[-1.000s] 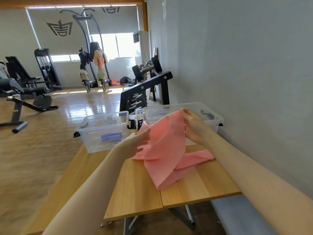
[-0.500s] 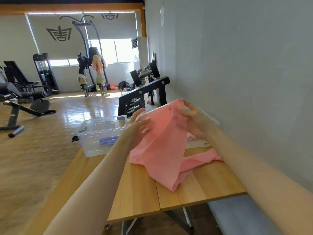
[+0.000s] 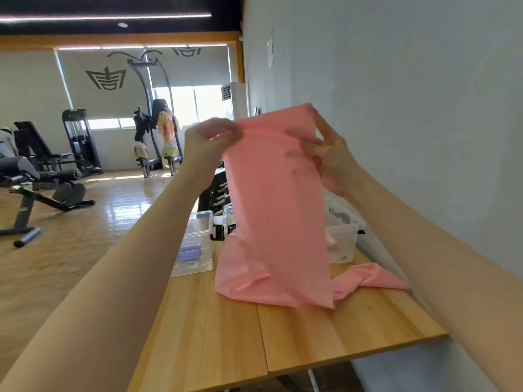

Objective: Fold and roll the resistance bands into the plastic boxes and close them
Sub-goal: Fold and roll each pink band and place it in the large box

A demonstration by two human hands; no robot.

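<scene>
Nearest: wooden table (image 3: 215, 329), two boards joined, lower end of pink resistance band (image 3: 278, 210) pooled on it, a twisted tail trailing toward the wall side. Above: band held up as a hanging sheet by its top edge; left hand (image 3: 210, 138) pinching the left corner between thumb and curled fingers, right hand (image 3: 329, 157) gripping the right corner, thumb in front, fingers behind the sheet. Step in hand, by judgement: spreading and squaring the band ahead of the first fold; no fold or roll yet formed. Next move likely calls for bringing the two held corners together, or laying the sheet flat, and freeing the twisted tail first so the fold lies even. Behind: clear plastic box (image 3: 196, 244), left, open, purple rolled item (image 3: 189, 253) inside; second plastic box (image 3: 342, 241), right, by the wall, largely hidden by the band, contents hard to make out beyond a trace of pink. Lids: not identifiable. Between boxes: dark clasp-like parts, unclear. Farthest: gym machines (image 3: 79, 140), bench, bright window. Right fingertips hidden behind band; both elbows cut off by frame.
</scene>
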